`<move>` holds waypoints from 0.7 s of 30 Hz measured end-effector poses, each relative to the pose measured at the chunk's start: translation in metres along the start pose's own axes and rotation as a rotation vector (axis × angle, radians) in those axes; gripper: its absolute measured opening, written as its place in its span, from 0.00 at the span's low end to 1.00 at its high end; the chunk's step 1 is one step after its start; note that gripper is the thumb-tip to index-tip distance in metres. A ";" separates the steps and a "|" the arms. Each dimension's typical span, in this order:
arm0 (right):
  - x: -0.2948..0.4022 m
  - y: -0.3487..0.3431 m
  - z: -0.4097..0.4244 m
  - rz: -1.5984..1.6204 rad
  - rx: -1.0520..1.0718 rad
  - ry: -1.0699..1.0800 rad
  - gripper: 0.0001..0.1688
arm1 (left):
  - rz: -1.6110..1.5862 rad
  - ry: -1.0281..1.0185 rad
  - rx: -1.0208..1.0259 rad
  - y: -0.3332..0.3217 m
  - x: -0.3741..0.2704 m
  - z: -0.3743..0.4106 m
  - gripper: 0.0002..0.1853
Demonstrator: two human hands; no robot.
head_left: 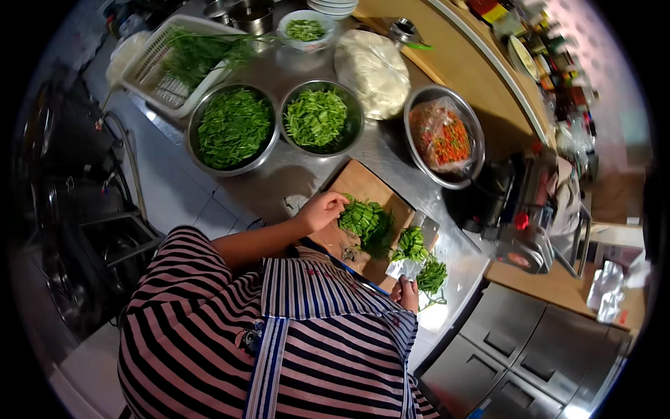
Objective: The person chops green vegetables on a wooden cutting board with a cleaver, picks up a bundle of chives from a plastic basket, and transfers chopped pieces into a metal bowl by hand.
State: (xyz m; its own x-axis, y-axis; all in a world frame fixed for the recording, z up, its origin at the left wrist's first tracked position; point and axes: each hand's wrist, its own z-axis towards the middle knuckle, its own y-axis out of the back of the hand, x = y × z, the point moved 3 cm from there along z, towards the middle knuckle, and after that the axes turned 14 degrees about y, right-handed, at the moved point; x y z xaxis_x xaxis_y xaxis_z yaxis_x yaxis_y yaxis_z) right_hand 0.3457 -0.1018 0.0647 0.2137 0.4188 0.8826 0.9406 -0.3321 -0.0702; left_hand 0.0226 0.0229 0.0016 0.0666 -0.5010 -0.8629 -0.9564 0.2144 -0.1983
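Note:
A wooden cutting board (352, 180) lies before me on a steel table. On it rests a heap of cut leafy greens (364, 217). My left hand (323, 210) is at the heap's left side, fingers curled and fingertips close against the greens; whether it pinches any is unclear. My right hand (406, 294) grips a cleaver (402, 268), whose broad blade lies flat near the board's right edge. Cut stems (411, 244) lie over the blade and hide part of it. More cut greens (432, 275) are on the steel just right of the cleaver.
Beyond the board stand two steel bowls of cut greens (234, 128) (316, 118) and a steel bowl (473, 144) with bagged orange-red chopped food. A bag of pale dough-like food (372, 73), a white basket (152, 52) with herbs and a machine (523, 246) surround them.

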 end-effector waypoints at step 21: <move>0.044 -0.462 0.030 -0.595 0.749 0.474 0.10 | 0.360 -0.342 -1.340 0.242 -0.104 -0.095 0.24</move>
State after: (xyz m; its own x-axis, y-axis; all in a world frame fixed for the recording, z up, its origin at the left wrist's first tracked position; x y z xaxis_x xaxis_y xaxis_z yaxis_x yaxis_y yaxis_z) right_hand -0.0715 0.0957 0.1224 -0.3056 -0.0829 0.9485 0.8167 0.4893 0.3059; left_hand -0.2427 0.0469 0.0880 -0.3537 -0.3257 -0.8769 -0.4646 -0.7524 0.4668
